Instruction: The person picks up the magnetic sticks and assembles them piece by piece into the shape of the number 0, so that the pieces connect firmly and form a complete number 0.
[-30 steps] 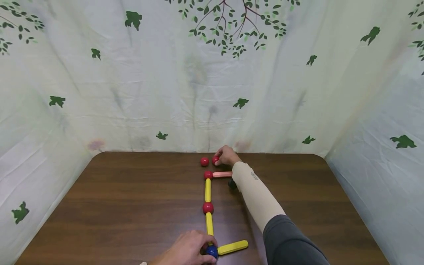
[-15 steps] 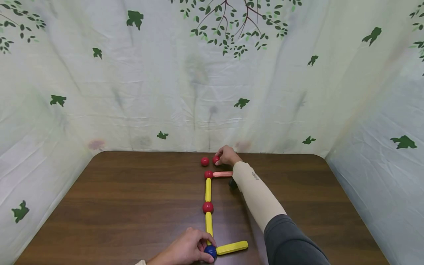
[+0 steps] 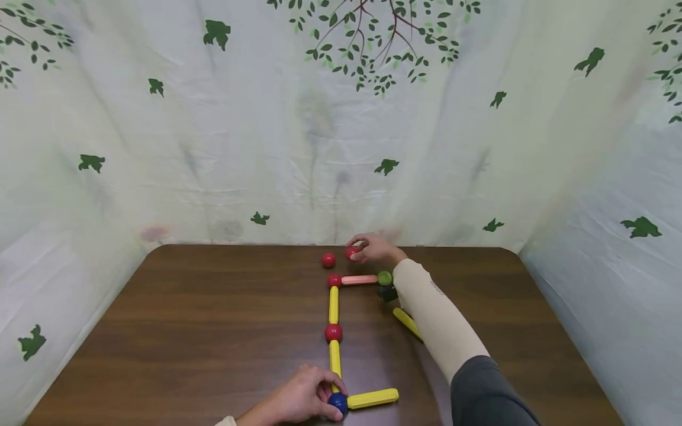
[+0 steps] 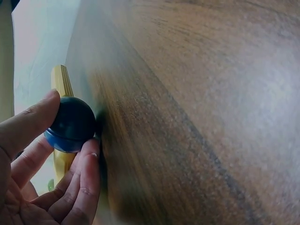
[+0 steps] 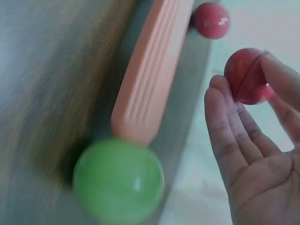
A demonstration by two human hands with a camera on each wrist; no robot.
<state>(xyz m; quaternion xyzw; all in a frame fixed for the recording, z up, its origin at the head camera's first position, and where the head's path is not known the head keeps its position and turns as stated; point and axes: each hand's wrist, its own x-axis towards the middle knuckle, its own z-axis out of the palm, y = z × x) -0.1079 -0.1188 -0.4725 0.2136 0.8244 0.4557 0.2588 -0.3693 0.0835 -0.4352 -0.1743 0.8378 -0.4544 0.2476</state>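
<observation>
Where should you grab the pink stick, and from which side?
Probably the middle of the pink stick, from above, finger and thumb on its long sides: it is slim and ridged, its top is uncovered, and its ends meet a red ball and the green ball.

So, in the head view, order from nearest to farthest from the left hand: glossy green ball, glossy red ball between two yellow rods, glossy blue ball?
1. Glossy blue ball: pinched by the left hand.
2. Glossy red ball: ahead, between the yellow rods.
3. Glossy green ball: farthest, right end of the pink rod.
</observation>
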